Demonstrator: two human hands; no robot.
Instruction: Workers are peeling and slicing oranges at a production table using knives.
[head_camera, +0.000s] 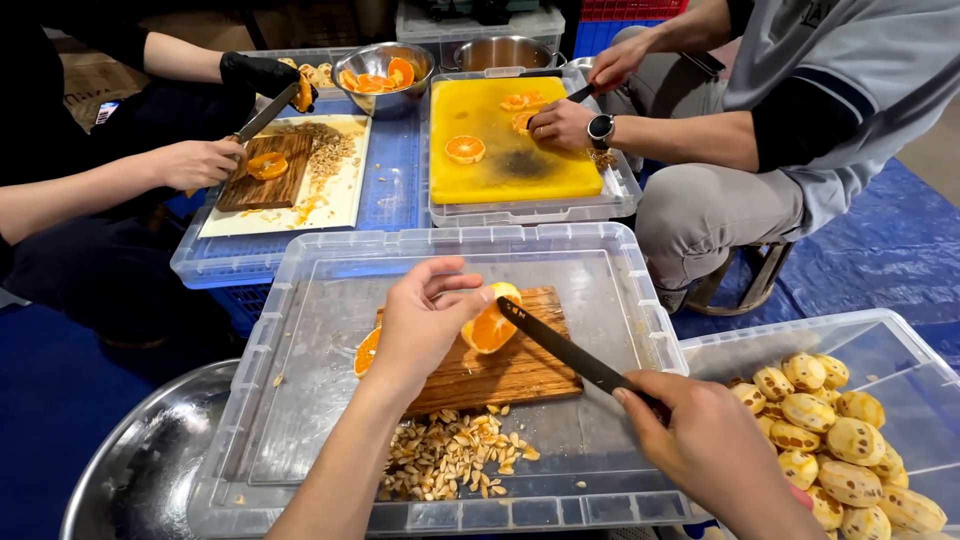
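At the lower left of the frame a large metal basin (150, 460) sits partly under the upturned clear plastic bin lid (300, 400) that serves as the work surface. In the upper left a co-worker's gloved hand (262, 74) works a knife on a second wooden board (262, 176).

In the centre, the left hand (420, 325) is closed around an orange half (490, 322), tilting it cut face toward the blade, apparently so the flesh is open to the knife tip. The fruit is held just above the wooden cutting board (500, 365). A second orange piece (366, 352) lies on the board's left edge, partly hidden by the wrist. A heap of pale seeds (450, 455) lies on the lid below the board, near the wearer.

The right hand (700, 440) grips the handle of a dark knife (560, 350), its tip touching the orange half.

At upper right a second co-worker cuts fruit on a yellow board (500, 150). At lower right a clear bin holds peeled yellowish fruits (830, 440), within the right hand's reach.
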